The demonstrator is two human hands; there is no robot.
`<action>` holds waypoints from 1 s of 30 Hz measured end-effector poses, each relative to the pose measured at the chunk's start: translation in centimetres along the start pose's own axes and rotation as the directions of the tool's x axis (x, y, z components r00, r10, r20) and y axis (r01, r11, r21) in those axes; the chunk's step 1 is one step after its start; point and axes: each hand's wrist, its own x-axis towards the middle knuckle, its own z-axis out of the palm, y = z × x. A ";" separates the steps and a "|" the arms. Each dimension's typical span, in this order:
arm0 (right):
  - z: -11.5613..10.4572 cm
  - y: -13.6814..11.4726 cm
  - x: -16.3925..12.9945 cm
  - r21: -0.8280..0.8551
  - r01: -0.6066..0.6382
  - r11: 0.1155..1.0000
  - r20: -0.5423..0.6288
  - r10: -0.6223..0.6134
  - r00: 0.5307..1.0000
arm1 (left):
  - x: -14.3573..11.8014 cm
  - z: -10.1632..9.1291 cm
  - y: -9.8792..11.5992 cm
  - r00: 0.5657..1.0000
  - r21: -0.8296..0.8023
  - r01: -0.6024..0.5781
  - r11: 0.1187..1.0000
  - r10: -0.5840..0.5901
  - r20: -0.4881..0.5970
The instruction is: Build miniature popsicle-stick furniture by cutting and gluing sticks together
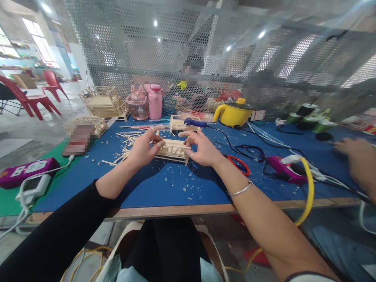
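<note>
In front of me on the blue mat lies a small model built of pale wooden sticks (173, 158). Across its top runs a thin wooden stick (179, 147). My left hand (145, 147) pinches the stick near its left end, thumb and fingers together. At the other end, my right hand (202, 149) has its thumb and a finger closed on it, index finger raised. Part of the model is hidden behind my fingers. Loose wooden sticks (122, 149) lie in a heap beside my left hand.
A blue-handled corded tool (195, 123) rests by another stick model (176, 124). Red-handled scissors (239, 164), a purple power strip (284, 170) and cables lie right. Behind stand a yellow pot (235, 114) and pink jug (155, 102). A co-worker's hand (349, 150) is far right.
</note>
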 end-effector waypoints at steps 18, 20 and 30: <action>0.1 0.3 -0.4 -0.035 0.044 0.998 -0.021 -0.045 0.999 | 0.0 -0.1 0.2 1.000 0.038 0.000 0.999 0.000 0.004; 0.0 0.3 -0.6 -0.051 0.075 0.996 -0.031 -0.077 0.997 | -0.1 -0.1 0.1 1.000 0.015 -0.006 1.000 0.006 -0.006; -1.3 0.9 -1.2 0.116 0.121 0.986 -0.128 -0.106 0.986 | 0.0 0.6 -1.1 0.997 -0.201 -0.012 0.979 -0.003 -0.071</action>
